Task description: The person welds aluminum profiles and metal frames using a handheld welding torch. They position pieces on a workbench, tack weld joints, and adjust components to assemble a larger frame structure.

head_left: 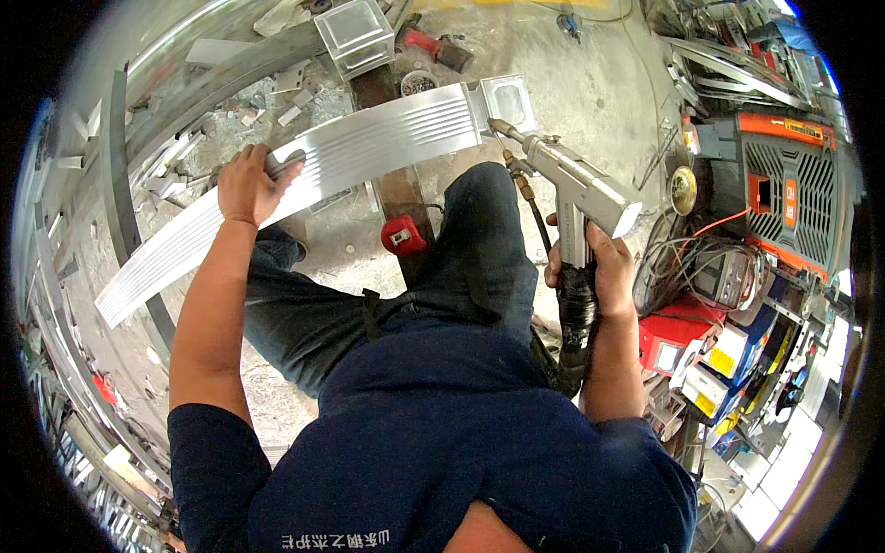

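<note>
A long, bright ribbed metal panel [387, 134] slants across in front of me, from the lower left up to the right. My left hand [247, 184] is closed on it left of its middle; a small dark grey piece [284, 164] shows by the fingers, its kind unclear. In my right hand [595, 263] I grip a silver welding gun [576, 180] by its handle, its cable wrapped in black. The gun's nozzle points up and left, close to a square metal cap [509, 101] at the panel's right end. Whether the nozzle touches anything, I cannot tell.
A red tape measure [404, 236] rests on a dark beam [400, 194] between my legs. Beyond lie a square metal box [355, 37], a red power tool [433, 46] and a small tub [418, 85]. An orange-and-grey machine [788, 189] and tangled cables stand right; metal offcuts litter the left.
</note>
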Available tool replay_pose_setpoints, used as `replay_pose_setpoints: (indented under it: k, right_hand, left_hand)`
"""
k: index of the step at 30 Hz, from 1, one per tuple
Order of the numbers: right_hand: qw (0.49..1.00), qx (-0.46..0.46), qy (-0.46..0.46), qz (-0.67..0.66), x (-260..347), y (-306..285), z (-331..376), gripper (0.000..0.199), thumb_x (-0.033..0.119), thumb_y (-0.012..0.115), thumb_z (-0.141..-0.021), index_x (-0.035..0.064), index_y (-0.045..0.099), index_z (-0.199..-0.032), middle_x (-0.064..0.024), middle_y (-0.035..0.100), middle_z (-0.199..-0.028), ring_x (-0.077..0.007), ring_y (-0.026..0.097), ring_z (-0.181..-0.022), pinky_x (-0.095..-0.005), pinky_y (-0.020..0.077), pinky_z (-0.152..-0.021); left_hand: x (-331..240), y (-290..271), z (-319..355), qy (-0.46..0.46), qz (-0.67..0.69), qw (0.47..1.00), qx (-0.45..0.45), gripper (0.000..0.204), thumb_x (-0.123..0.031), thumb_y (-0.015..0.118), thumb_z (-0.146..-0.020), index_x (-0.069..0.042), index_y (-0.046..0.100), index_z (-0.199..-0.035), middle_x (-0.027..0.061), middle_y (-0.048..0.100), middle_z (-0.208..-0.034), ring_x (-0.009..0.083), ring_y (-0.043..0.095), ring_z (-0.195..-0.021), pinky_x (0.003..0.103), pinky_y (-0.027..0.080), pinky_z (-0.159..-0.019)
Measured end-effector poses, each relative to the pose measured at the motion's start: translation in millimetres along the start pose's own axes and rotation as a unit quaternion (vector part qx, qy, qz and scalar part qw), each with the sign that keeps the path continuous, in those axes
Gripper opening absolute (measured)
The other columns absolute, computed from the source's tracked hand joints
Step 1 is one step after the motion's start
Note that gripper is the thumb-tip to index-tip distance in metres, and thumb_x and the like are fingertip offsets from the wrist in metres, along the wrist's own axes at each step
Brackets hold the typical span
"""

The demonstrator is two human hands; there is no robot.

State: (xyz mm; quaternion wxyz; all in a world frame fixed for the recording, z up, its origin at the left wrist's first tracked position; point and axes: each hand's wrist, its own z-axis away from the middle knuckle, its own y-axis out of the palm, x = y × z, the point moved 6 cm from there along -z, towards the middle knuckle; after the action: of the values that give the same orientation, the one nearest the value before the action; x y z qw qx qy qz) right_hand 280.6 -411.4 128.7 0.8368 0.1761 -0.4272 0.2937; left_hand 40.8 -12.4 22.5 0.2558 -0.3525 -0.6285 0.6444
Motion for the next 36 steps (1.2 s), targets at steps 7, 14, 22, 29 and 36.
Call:
replay_pose_setpoints:
  k: [7, 14, 22, 29, 36]
  right_hand:
    - [1.0, -0.005, -0.003, -0.013, -16.8, -0.6, 2.9, 0.057, 0.045, 0.054, -0.102, -0.0083, 0.058, -0.123, -0.0159, 0.065, -0.072, -0.0232, 0.064, -0.057, -0.0328, 0.0533, -0.053]
    - [0.999, 0.015, -0.015, -0.023, -18.7, 6.9, -1.7, 0.048, 0.034, 0.051, -0.106, -0.0089, 0.054, -0.127, -0.0188, 0.068, -0.099, -0.0224, 0.066, -0.063, -0.0347, 0.057, -0.055]
    - [0.999, 0.044, -0.004, -0.004, -26.9, 3.5, -3.8, 0.042, 0.028, 0.048, -0.106, -0.008, 0.053, -0.128, -0.0187, 0.067, -0.108, -0.0226, 0.065, -0.064, -0.0361, 0.0571, -0.055]
    - [0.999, 0.003, 0.024, 0.028, -26.4, 2.4, -1.2, 0.037, 0.024, 0.05, -0.105, -0.0066, 0.056, -0.126, -0.0162, 0.068, -0.09, -0.0223, 0.065, -0.063, -0.0352, 0.0545, -0.056]
    - [0.999, 0.007, 0.027, 0.046, -18.1, 7.7, 0.8, 0.038, 0.028, 0.05, -0.105, -0.0056, 0.058, -0.121, -0.0145, 0.066, -0.076, -0.0224, 0.064, -0.06, -0.0341, 0.0529, -0.056]
  left_hand:
    - [1.1, 0.8, 0.4, 0.003, -0.007, 1.0, -0.012, 0.063, -0.067, 0.068, -0.083, -0.005, 0.066, -0.094, 0.0148, 0.067, -0.086, 0.0367, 0.066, -0.084, 0.048, 0.051, -0.075]
    - [2.9, 3.3, 0.5, 0.005, -0.008, 1.0, -0.012, 0.064, -0.068, 0.067, -0.084, -0.005, 0.066, -0.095, 0.0146, 0.067, -0.09, 0.0368, 0.066, -0.085, 0.047, 0.052, -0.076]
    - [6.4, 6.9, -0.1, -0.008, -0.018, 1.0, 0.002, 0.066, -0.07, 0.066, -0.083, -0.005, 0.066, -0.095, 0.0149, 0.068, -0.09, 0.0369, 0.067, -0.086, 0.048, 0.052, -0.077]
    - [4.3, 5.3, -0.9, -0.047, -0.022, 0.997, 0.05, 0.066, -0.069, 0.067, -0.082, -0.006, 0.066, -0.099, 0.0153, 0.068, -0.097, 0.0374, 0.067, -0.092, 0.048, 0.052, -0.081]
    - [0.0, 1.6, -1.9, -0.034, -0.02, 0.998, 0.046, 0.065, -0.068, 0.065, -0.084, -0.006, 0.067, -0.104, 0.0155, 0.069, -0.099, 0.0366, 0.067, -0.093, 0.048, 0.052, -0.082]
